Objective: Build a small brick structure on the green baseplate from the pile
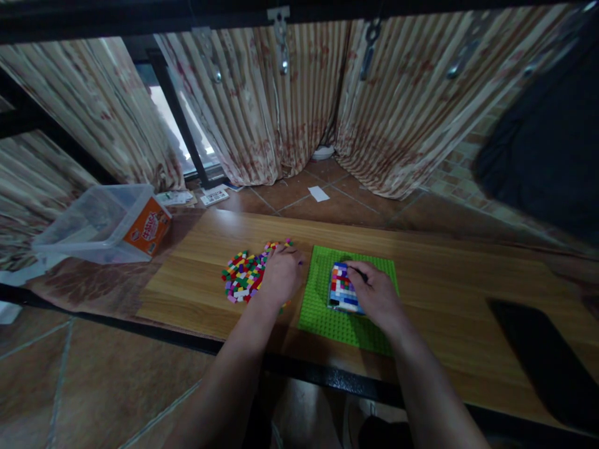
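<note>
A heap of small toy bricks (244,274) in many colours is spread on the wooden table. My left hand (282,273) is over the heap's right side, its fingers bent and close together; whatever they pinch is hidden. To its right lies a studded green baseplate (314,305). On the plate sits a block of joined bricks (340,288), with blue, red, white and orange rows showing on top. My right hand (374,290) grips this block at its right side, thumb and fingers closed around the edge. A small dark shape shows by the fingers, too unclear to name.
A clear plastic bin (100,227) with an orange label stands at the table's left end. On the right of the wooden table (440,299) lies a flat black object (538,355). Striped curtains (299,106) hang behind, and a metal bar with hooks crosses above.
</note>
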`<state>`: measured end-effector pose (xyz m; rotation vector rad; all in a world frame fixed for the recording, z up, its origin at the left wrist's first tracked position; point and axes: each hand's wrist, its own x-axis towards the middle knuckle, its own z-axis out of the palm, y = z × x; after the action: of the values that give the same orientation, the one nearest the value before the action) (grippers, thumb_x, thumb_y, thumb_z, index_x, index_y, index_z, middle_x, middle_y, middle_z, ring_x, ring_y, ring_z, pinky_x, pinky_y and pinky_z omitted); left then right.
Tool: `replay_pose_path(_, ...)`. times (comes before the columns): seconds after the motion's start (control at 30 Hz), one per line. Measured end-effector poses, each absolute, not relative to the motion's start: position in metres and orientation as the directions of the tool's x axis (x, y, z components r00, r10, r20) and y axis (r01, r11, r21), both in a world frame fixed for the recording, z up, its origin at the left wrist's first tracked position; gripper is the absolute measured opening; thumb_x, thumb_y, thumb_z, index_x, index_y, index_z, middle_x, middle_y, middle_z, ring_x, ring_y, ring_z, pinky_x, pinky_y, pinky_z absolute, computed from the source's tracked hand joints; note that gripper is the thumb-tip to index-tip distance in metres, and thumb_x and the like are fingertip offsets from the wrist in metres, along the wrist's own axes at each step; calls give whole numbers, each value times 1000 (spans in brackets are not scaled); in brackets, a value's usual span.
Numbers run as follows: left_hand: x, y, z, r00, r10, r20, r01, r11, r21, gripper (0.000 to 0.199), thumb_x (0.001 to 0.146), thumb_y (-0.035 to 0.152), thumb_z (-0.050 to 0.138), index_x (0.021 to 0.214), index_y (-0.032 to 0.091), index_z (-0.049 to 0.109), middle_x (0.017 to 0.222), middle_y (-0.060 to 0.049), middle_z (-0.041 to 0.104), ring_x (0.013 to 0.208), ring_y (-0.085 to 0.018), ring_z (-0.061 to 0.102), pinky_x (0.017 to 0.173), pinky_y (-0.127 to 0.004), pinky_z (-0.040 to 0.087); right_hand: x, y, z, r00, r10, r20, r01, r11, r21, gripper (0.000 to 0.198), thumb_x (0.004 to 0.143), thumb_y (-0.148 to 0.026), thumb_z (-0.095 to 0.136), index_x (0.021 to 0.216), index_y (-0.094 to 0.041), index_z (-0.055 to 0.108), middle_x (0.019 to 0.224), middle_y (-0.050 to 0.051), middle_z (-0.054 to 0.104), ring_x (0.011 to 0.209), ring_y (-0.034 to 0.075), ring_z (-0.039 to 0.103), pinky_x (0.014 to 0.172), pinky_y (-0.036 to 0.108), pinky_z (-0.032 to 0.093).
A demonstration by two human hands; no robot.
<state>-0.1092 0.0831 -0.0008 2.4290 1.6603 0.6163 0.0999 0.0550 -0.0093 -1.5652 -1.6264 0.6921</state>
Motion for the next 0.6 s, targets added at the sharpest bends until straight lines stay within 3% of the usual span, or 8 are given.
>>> replay_pose_path(0.43, -115, 75, 10, 321, 911, 260, 852, -398, 340, 22, 82, 12, 53, 76, 23, 71, 85, -5, 72, 96, -26, 61, 99, -48, 42, 99, 55, -9, 56, 985, 166, 566, 106, -818, 30, 86, -36, 49, 98, -24, 73, 103, 7, 73, 95, 22, 66, 89, 39, 49)
replay_pose_path(0.5, -115, 76, 11, 317, 904, 286, 825, -412, 387, 22, 83, 11, 52, 78, 22, 71, 84, -4, 71, 91, -24, 62, 97, -45, 44, 99, 55, -8, 54, 986, 155, 575, 96, -813, 31, 87, -36, 48, 99, -23, 73, 103, 7, 73, 94, 22, 66, 89, 39, 49)
replay_pose_path(0.6, -112, 77, 10, 247, 911, 331, 705, -403, 584, 22, 85, 12, 52, 88, 20, 71, 88, -5, 71, 85, -19, 64, 89, -37, 50, 98, 54, -7, 52, 990, 134, 584, 78, -808, 32, 87, -36, 47, 100, -22, 72, 104, 8, 73, 95, 23, 66, 89, 40, 48)
